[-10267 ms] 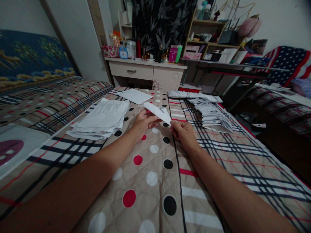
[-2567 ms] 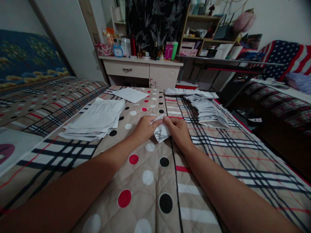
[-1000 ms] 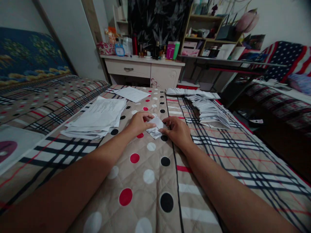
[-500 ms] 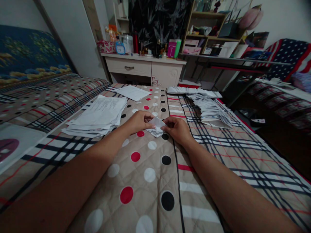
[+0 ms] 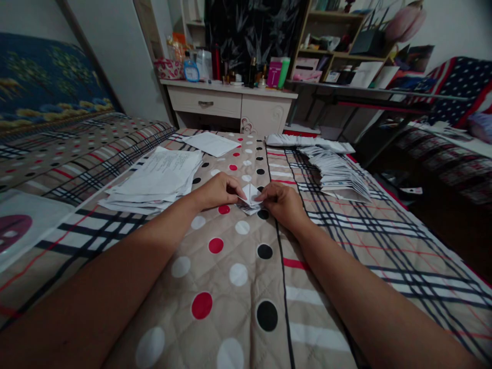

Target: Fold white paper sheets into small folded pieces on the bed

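Observation:
A small folded sheet of white paper (image 5: 250, 196) lies between my hands over the dotted bedcover (image 5: 226, 277). Dark print shows on its lower layers, and its top layer stands up with a crease down the middle. My left hand (image 5: 220, 192) pinches its left corner between thumb and fingers. At the opposite corner, my right hand (image 5: 283, 205) pinches the paper in the same way. Both hands rest low, close to the cover. The fingertips partly hide the paper's side corners.
Left of my hands lies a stack of printed sheets (image 5: 157, 177), with a smaller white paper pile (image 5: 213, 144) behind it. To the right are a row of folded papers (image 5: 340, 174) and another row (image 5: 311, 142) farther back. A dresser (image 5: 223, 102) stands beyond the bed.
The paper was a long folded strip at first and is now a small square-like shape. In the last second its top layer has been raised at the sides, forming a centre crease.

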Motion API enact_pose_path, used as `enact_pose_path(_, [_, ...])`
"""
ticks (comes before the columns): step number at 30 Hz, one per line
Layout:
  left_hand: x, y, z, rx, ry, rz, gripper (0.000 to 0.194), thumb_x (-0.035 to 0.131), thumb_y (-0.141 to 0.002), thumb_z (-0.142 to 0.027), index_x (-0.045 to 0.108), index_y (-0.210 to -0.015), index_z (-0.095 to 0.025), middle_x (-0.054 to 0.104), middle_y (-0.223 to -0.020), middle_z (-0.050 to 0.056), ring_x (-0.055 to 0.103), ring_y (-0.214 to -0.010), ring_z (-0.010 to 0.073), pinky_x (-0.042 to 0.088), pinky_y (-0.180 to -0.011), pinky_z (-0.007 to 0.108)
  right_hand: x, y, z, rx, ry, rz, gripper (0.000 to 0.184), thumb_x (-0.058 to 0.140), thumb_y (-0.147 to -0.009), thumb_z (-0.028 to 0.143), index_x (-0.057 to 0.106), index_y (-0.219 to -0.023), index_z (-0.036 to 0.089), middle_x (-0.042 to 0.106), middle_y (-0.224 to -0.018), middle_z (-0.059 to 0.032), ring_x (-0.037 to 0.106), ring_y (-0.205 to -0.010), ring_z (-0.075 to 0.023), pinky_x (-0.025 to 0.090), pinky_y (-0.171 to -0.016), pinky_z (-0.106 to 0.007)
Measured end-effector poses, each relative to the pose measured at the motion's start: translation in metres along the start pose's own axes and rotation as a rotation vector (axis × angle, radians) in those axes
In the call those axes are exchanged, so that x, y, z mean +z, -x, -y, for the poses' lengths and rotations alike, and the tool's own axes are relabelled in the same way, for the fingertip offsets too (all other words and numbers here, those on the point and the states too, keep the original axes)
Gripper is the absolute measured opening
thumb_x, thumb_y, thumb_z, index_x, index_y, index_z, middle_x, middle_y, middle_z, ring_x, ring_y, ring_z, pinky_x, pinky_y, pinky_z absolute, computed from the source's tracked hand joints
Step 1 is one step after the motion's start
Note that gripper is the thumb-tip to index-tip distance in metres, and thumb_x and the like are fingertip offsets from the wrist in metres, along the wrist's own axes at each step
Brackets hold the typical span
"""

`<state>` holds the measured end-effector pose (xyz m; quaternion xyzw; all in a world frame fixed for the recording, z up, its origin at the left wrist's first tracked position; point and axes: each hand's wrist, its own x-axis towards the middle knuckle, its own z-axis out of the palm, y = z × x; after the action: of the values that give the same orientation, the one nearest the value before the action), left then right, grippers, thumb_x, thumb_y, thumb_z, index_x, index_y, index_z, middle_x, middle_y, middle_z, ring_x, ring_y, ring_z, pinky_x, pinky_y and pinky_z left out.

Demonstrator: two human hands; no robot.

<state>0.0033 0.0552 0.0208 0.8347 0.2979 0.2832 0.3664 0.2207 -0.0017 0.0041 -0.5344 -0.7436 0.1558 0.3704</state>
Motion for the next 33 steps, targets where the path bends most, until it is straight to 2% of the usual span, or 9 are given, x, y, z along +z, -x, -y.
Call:
enact_pose_path(9, [-0.002,0.001,-0.001,0.066,-0.082,0.06,0.019,0.067,-0.068,-0.003,0.079,-0.073,-0.018,0.068,-0.072,0.002,0.062,-0.069,0.0108,0.048,-0.066,0.022,-0.007,0.005,0.012,-0.1,0.149,0.065,0.03,0.058,-0.074,0.002,0.077,-0.079,0.025,0.069,-0.09,-0.0001,0.064,-0.08,-0.0151,0.045,-0.071,-0.025])
enact_pose_path(20, [-0.005,0.002,-0.004,0.06,-0.095,0.117,0.022,0.064,-0.07,-0.006,0.079,-0.076,-0.02,0.067,-0.076,0.002,0.062,-0.072,0.0117,0.048,-0.069,0.022,-0.01,0.008,0.021,-0.158,0.341,0.114,0.031,0.056,-0.079,0.007,0.078,-0.082,0.028,0.07,-0.098,0.0001,0.064,-0.082,-0.016,0.038,-0.064,-0.026])
enact_pose_path(29, [-0.006,0.003,-0.003,0.007,-0.05,0.106,0.015,0.069,-0.07,-0.008,0.077,-0.081,-0.016,0.071,-0.08,0.003,0.064,-0.075,0.0122,0.049,-0.072,0.023,-0.01,0.009,0.019,-0.12,0.217,0.078,0.028,0.059,-0.078,0.006,0.077,-0.088,0.025,0.069,-0.095,-0.0012,0.064,-0.085,-0.0165,0.044,-0.075,-0.026])
enact_pose_path(33, [-0.006,0.003,0.0,0.046,-0.043,0.109,0.014,0.069,-0.07,-0.008,0.077,-0.079,-0.016,0.07,-0.08,0.003,0.064,-0.076,0.0124,0.05,-0.075,0.024,-0.009,0.008,0.017,-0.139,0.201,0.069,0.031,0.057,-0.077,0.004,0.077,-0.085,0.026,0.069,-0.095,0.0,0.064,-0.085,-0.0155,0.044,-0.074,-0.024])
